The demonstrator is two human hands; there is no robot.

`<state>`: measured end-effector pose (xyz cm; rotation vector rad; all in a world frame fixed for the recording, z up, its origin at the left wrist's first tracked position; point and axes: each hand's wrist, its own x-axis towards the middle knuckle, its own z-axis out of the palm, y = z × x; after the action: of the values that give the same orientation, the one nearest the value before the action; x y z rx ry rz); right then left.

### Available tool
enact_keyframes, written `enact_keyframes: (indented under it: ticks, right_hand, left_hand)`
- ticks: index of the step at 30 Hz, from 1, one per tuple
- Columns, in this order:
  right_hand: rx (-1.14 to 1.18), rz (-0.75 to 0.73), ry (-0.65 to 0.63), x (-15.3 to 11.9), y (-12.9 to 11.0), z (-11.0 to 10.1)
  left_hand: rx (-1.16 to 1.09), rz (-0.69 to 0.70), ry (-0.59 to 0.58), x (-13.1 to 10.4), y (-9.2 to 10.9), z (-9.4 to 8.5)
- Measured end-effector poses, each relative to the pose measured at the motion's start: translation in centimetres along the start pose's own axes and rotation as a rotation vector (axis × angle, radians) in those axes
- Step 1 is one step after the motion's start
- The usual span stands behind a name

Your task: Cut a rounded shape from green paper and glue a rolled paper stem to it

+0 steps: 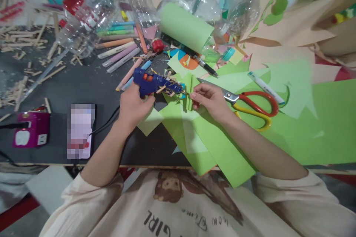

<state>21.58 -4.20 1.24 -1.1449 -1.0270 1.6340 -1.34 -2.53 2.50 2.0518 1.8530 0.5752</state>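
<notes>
My left hand (135, 105) is wrapped round the handle of a blue glue gun (151, 82). Bits of wooden stick cling to the gun's front, and its nozzle points right. Between the thumb and fingers of my right hand (210, 100) is a narrow folded strip of green paper (189, 90), held upright close to the nozzle. Whether nozzle and strip touch I cannot tell. Just beyond my right hand lie scissors (235, 97) with one red and one yellow handle, on green paper sheets (314, 129).
A phone (80, 131) and a purple box (32, 129) with a black cable lie at left. Several markers (119, 50), a green paper tube (186, 26), a black pen (205, 66) and clear plastic bottles (89, 14) crowd the back. Broken wooden sticks (25, 39) litter the left.
</notes>
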Motion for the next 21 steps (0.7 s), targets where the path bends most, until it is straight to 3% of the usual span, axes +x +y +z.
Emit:
enact_keyframes:
  ticks: [8, 21]
  right_hand:
    - [-0.026, -0.011, -0.05, -0.1, 0.2, 0.1]
    - [-0.024, -0.018, -0.065, -0.2, 0.4, 0.1]
  left_hand:
    - [-0.019, -0.037, 0.014, 0.0, 0.8, -0.6]
    - [0.01, -0.015, -0.03, 0.2, -0.2, -0.5]
